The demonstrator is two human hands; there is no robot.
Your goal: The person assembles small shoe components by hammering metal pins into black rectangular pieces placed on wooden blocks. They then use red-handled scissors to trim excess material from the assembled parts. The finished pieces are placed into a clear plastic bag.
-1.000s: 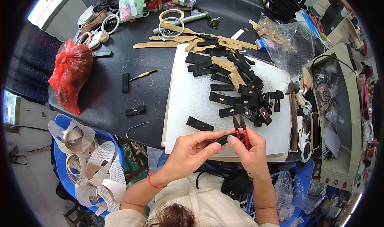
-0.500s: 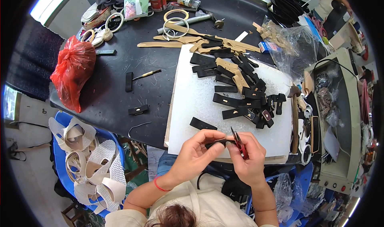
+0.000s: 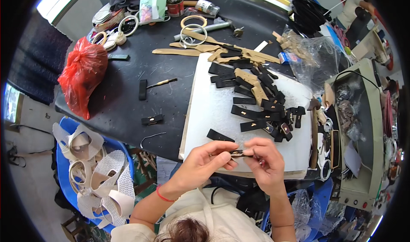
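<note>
Near the front edge of the white board [image 3: 197, 120], a short black strap [image 3: 236, 153] with a small gold-coloured fitting spans the gap between my hands. My left hand [image 3: 206, 160] pinches one end between thumb and fingers. At the other end, the fingertips of my right hand [image 3: 267, 161] close on the strap. A dark bit of a tool shows among the right fingers; most of it is hidden. Just beyond my hands lies a single black strap [image 3: 220, 135]. Farther back is a heap of black straps [image 3: 252, 110], several with gold fittings, mixed with tan strips [image 3: 258, 91].
At left on the dark table lie two black strap pieces and a thin wooden-handled tool [image 3: 164, 82], near a red plastic bag [image 3: 83, 77]. A blue basket [image 3: 63, 169] of cream woven straps stands lower left. A hammer [image 3: 314, 131] lies along the board's right edge.
The red-handled snips that stood up from my right hand have turned down and are mostly out of sight. My right fingers have moved onto the strap, and its gold fitting now shows.
</note>
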